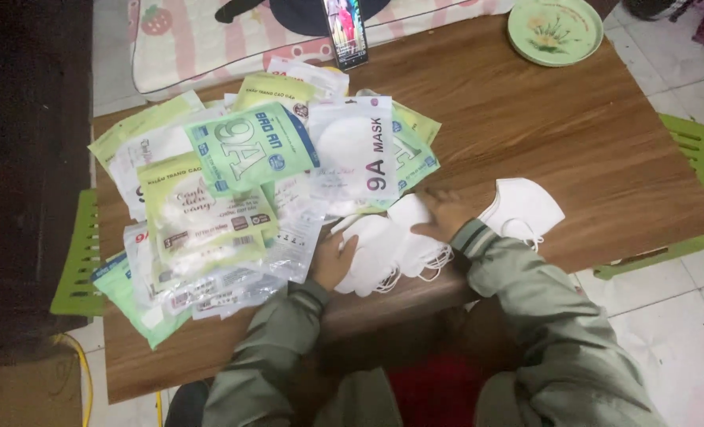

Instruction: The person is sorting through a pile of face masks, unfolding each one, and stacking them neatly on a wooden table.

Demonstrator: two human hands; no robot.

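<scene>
Looking down from the head view, the left hand point(332, 259) rests on a small stack of white folded face masks point(383, 251) near the front edge of the wooden table point(573, 134), its fingers laid over the left end of the stack; whether they pinch a mask or only press on it I cannot tell. The right hand point(440, 217) sits on the upper right of the same stack, fingers curled down onto the top mask, and it is too blurred to say if they grip. One more white mask point(526, 207) lies apart, just right of the right wrist. Left of the hands spreads a loose heap of green and clear mask packets point(233, 182), overlapping one another. A phone point(345, 33) stands at the far edge, and a green plate point(555, 29) lies at the far right corner. By my judgement the step in hand is gathering and squaring loose masks; the next move calls for both hands to hold the soft stack evenly so that the ear loops do not snag.
</scene>
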